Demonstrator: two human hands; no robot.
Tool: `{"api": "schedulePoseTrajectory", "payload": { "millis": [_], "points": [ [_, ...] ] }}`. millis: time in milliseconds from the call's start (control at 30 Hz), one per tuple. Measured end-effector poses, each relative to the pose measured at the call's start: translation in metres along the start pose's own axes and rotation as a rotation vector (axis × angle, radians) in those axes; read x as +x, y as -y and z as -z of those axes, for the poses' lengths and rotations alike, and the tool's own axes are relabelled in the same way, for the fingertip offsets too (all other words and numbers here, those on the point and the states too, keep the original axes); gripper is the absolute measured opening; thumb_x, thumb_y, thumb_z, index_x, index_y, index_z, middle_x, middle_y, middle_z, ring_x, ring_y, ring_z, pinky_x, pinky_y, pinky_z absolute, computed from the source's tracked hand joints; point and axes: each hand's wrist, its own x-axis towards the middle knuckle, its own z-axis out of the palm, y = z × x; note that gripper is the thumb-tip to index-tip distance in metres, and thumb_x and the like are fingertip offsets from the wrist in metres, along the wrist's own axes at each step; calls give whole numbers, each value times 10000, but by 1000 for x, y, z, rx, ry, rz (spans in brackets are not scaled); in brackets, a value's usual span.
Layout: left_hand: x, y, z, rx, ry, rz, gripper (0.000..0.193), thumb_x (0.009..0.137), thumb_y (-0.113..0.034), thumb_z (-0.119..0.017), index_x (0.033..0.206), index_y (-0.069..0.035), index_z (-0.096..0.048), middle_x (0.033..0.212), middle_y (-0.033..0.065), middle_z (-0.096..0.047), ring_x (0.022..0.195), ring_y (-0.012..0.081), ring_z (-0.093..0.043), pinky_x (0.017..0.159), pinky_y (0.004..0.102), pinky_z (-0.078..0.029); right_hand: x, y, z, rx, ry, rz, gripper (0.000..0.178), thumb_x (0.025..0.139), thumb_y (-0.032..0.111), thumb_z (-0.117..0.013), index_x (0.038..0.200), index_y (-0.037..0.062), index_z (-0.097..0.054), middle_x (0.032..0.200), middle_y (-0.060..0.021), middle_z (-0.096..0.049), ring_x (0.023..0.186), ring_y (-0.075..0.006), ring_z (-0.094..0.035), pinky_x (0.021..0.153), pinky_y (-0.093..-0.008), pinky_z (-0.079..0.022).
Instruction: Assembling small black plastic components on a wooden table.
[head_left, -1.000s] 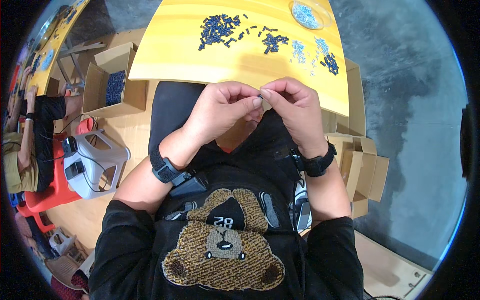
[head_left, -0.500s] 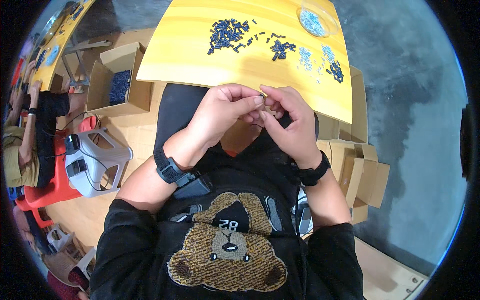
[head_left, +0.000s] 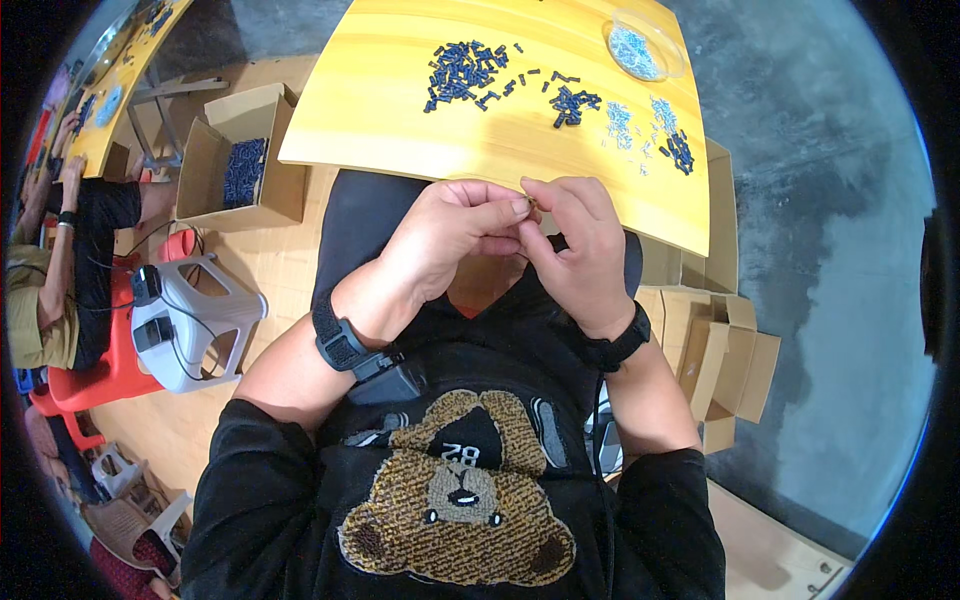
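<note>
A tiny dark part [head_left: 531, 203] is pinched at the fingertips of both hands, in front of the table's near edge. My left hand [head_left: 440, 228] grips it between thumb and index finger. From the other side, my right hand [head_left: 582, 240] closes its thumb and index finger on the same part. Fingertips hide most of it, so its exact kind does not show. On the yellow table [head_left: 390, 135] beyond lie a large heap of small black parts [head_left: 465, 72], a smaller black heap [head_left: 574, 105], and small clear pieces [head_left: 619, 125].
A clear round dish [head_left: 675, 65] of bluish-clear pieces stands at the far right, with another black heap [head_left: 679, 155] nearer. Cardboard boxes stand left [head_left: 285, 190] and right [head_left: 755, 375]. A grey stool [head_left: 190, 340] is at left, beside a seated person [head_left: 60, 270].
My hands have drawn closer together around the small part, and the right fingers are curled in more. The table appears slightly further right in the view.
</note>
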Motion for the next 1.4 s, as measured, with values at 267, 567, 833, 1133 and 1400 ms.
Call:
{"api": "schedulePoseTrajectory", "payload": {
  "millis": [267,567,833,1133,1400],
  "points": [
    [1,3,3,19,-27,5,146,881,-136,-589,969,-40,-655,879,37,-665,792,111,-628,716,247,-530,2,-1,-3,-1,10,13,280,663,4,-650,939,6,-603,829,-118,-563,766,-285,-543,670,-360,-461],
    [1,4,0,15,-9,1,146,884,-122,-584,982,-35,-651,911,36,-662,803,107,-624,717,241,-527,0,-1,2,75,63,-27,221,680,13,-651,896,13,-608,817,-119,-571,773,-286,-552,679,-355,-462],
    [0,2,-1,23,-18,8,157,883,-124,-588,998,-34,-644,920,43,-659,799,103,-622,717,237,-522,1,-2,4,75,40,-92,226,669,28,-673,885,21,-607,813,-118,-576,773,-294,-554,679,-355,-459],
    [3,3,2,-23,-72,43,132,864,-116,-610,945,-31,-669,880,51,-671,771,107,-621,701,232,-509,4,-10,0,64,67,-15,204,660,28,-673,849,21,-596,789,-115,-571,763,-294,-551,668,-367,-454],
    [11,-2,12,-42,-149,58,128,868,-144,-591,904,-39,-654,873,65,-671,757,131,-631,685,242,-508,12,-26,6,87,138,-111,207,701,70,-671,891,10,-615,819,-129,-594,787,-284,-572,689,-352,-467]
  ]
}}
